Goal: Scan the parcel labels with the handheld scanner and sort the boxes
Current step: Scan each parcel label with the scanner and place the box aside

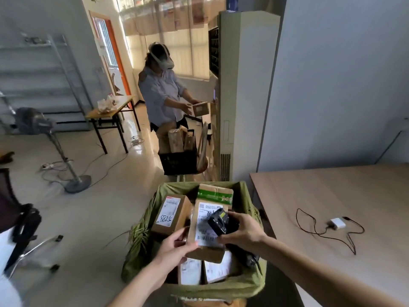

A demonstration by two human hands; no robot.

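I hold the parcel (pixel 207 231) over the green sack (pixel 241 286) of boxes, my left hand (pixel 177 247) gripping its near left corner and lifting it so the label (pixel 205 227) faces up at me. Its long axis runs from near to far, with the barcode at the near end. My right hand (pixel 243 231) is closed around the handheld scanner (pixel 221 221), which sits just above the label's right side, so it is the hand nearer the barcode. The scanner covers part of the label, its window is hidden from me, and the print is too blurred to read.
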